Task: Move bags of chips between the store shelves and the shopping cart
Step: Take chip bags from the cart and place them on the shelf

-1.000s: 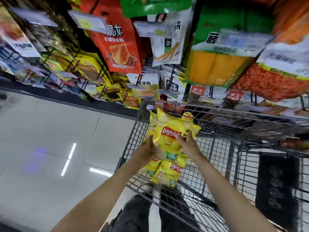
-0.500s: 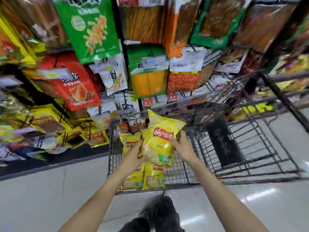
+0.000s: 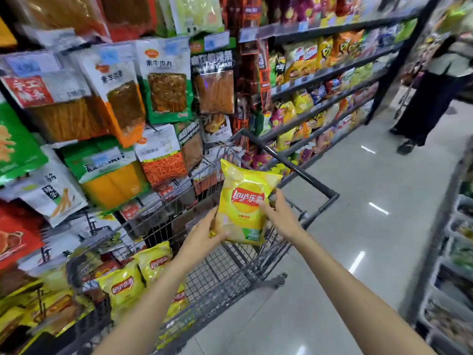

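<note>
Yellow chip bag (image 3: 244, 203) held upright above the shopping cart (image 3: 311, 180), over its handle end, red logo facing the camera. Left hand (image 3: 202, 235) curled round the bag's lower left corner, fingers underneath; right hand (image 3: 280, 216) pinching its right edge, thumb on the front. More yellow bags (image 3: 133, 280) lying in the cart's basket, below and left of the held one. Hanging snack packets (image 3: 163, 80) just behind the cart on the left; chip shelves (image 3: 325, 80) beyond its far end. Another shopper (image 3: 432, 98) well apart from the cart, standing on the shiny floor (image 3: 371, 190) further down the aisle.
</note>
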The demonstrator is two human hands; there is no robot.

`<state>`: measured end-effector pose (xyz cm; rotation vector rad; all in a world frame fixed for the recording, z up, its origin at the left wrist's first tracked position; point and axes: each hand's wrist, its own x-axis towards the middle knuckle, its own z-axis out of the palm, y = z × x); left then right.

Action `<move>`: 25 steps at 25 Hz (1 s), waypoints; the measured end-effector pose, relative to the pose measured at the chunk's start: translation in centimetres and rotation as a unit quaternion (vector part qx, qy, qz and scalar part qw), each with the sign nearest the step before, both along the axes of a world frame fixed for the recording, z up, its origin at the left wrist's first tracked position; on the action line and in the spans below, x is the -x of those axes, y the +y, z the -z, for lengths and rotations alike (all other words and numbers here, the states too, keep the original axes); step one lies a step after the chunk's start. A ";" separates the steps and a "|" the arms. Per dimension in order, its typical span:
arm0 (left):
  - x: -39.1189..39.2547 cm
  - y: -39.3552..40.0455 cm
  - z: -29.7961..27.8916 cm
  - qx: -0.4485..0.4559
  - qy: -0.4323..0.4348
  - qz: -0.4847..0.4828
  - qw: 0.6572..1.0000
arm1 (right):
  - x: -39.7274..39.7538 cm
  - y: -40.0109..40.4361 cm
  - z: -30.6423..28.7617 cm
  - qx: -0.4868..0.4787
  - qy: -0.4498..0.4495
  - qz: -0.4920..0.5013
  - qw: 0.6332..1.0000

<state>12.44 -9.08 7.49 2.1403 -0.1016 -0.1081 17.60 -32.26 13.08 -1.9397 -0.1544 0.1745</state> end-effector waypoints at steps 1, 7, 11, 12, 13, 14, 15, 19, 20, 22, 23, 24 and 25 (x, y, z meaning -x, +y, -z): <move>-0.9 -2.5 -0.9 0.004 -0.010 0.011 1.000 | -0.3 -2.5 -1.0 0.003 -0.010 0.008 1.000; -5.7 -19.0 -5.8 0.010 -0.060 0.069 0.996 | -2.2 -19.2 -4.4 -0.011 -0.070 0.084 0.994; -9.3 -29.5 -7.7 -0.019 -0.102 0.130 0.986 | -3.4 -29.9 -5.8 -0.020 -0.087 0.140 0.986; -10.4 -31.2 -7.7 -0.024 -0.109 0.140 0.984 | -3.8 -31.7 -6.1 -0.019 -0.090 0.147 0.985; -11.5 -33.2 -7.9 -0.031 -0.117 0.152 0.981 | -4.3 -33.6 -6.4 -0.018 -0.094 0.156 0.983; -12.6 -35.0 -8.3 -0.035 -0.125 0.158 0.979 | -5.2 -35.4 -6.4 -0.020 -0.096 0.167 0.981; -13.8 -36.6 -8.7 -0.041 -0.132 0.162 0.977 | -6.2 -36.9 -6.7 -0.017 -0.097 0.175 0.980; -19.8 -41.9 -10.2 -0.045 -0.149 0.177 0.972 | -11.8 -41.7 -8.0 -0.022 -0.101 0.186 0.977; -21.4 -42.8 -10.4 -0.052 -0.154 0.178 0.970 | -13.3 -42.6 -8.2 -0.022 -0.102 0.187 0.977; -25.6 -44.7 -10.8 -0.058 -0.161 0.181 0.968 | -17.1 -44.3 -9.0 -0.017 -0.107 0.180 0.978; -27.8 -45.4 -11.1 -0.059 -0.162 0.183 0.968 | -19.1 -45.0 -9.7 -0.017 -0.107 0.176 0.978; -30.1 -46.0 -11.3 -0.062 -0.162 0.185 0.967 | -21.3 -45.6 -10.2 -0.016 -0.107 0.177 0.978; -32.6 -46.7 -11.6 -0.059 -0.164 0.187 0.967 | -23.7 -46.2 -10.8 -0.013 -0.108 0.174 0.979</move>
